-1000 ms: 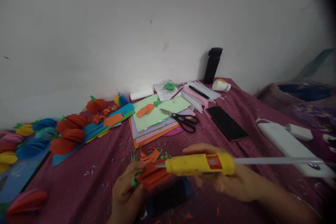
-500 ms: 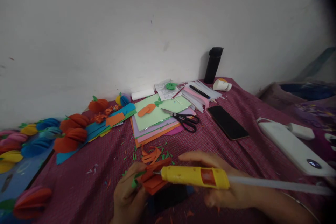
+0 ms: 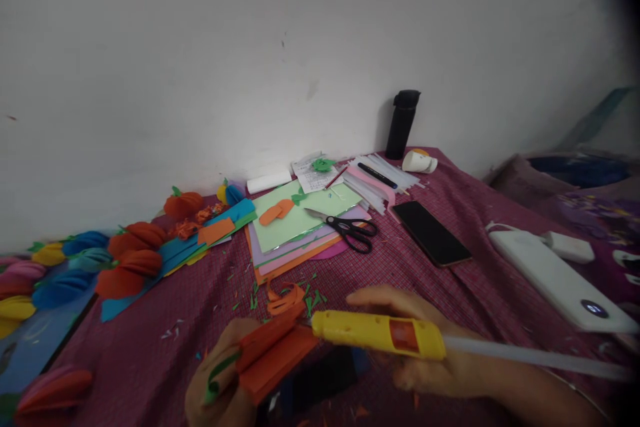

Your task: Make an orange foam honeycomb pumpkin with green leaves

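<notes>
My left hand (image 3: 220, 377) is closed on a folded orange paper shape (image 3: 280, 353), with a curled green paper strip (image 3: 220, 373) at its near end. In my right hand (image 3: 430, 363) is a yellow hot glue gun (image 3: 365, 330), a long pale glue stick (image 3: 530, 357) running out of its back. The gun's nozzle points left and sits at the right edge of the orange paper; whether they touch I cannot tell. A dark flat object (image 3: 325, 377) lies below the hands, partly hidden.
Orange paper strips (image 3: 285, 300) and green scraps lie beyond my hands. Scissors (image 3: 353, 230) rest on coloured sheets (image 3: 280, 240). A black phone (image 3: 430, 233), white power bank (image 3: 555, 273), glue sticks (image 3: 367, 193) and black bottle (image 3: 403, 127) are rightward; paper pumpkins (image 3: 135, 267) fill the left.
My left hand has moved left and toward me, and the orange paper now shows more opened out. The glue gun has shifted slightly right.
</notes>
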Demonstrator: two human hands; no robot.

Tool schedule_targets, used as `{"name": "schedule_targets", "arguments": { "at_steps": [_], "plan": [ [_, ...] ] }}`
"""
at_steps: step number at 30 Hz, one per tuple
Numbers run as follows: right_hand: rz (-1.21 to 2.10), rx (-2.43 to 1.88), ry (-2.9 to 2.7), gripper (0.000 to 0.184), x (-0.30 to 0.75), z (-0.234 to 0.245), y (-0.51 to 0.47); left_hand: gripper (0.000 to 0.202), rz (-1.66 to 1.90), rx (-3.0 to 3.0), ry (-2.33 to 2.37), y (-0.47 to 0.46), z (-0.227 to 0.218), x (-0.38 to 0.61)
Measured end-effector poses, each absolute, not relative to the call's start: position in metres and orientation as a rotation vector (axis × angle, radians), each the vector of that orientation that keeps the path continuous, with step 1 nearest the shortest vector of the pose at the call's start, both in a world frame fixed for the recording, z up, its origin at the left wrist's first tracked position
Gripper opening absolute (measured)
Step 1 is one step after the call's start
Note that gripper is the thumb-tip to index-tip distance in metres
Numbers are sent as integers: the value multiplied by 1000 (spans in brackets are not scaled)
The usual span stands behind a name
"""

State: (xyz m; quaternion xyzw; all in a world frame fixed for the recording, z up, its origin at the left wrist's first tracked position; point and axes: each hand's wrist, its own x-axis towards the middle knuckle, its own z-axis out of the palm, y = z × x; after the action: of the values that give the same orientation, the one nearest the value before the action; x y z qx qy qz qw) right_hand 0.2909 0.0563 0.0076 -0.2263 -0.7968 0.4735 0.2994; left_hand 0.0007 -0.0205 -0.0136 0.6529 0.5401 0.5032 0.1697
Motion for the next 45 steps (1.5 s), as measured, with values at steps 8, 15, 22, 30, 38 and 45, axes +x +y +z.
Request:
{"name": "schedule_targets", "arguments": {
  "at_steps": [8, 15, 22, 30, 38, 45],
  "plan": [
    [1266, -570, -2095, 65, 289, 10, 57, 19, 1472, 1965, 1498, -19, -15, -2],
    [1322, -469, -2102, 61, 283, 16, 55, 14, 1374, 2326, 1270, -6, -3, 1],
    [1380, -482, -2175, 61, 279, 19, 53, 14, 1339, 2286, 1348, -5, -6, 8],
    [1396, -421, -2035, 56, 274, 10, 50, 14, 1420, 2302, 1280, -3, -1, 10],
    [1457, -491, -1954, 57, 272, 12, 47, 15, 1442, 2324, 1261, -3, 3, 7],
    [1314, -596, -2040, 52, 276, 13, 47, 16, 1441, 2100, 1451, -10, -8, 1]
  ]
}}
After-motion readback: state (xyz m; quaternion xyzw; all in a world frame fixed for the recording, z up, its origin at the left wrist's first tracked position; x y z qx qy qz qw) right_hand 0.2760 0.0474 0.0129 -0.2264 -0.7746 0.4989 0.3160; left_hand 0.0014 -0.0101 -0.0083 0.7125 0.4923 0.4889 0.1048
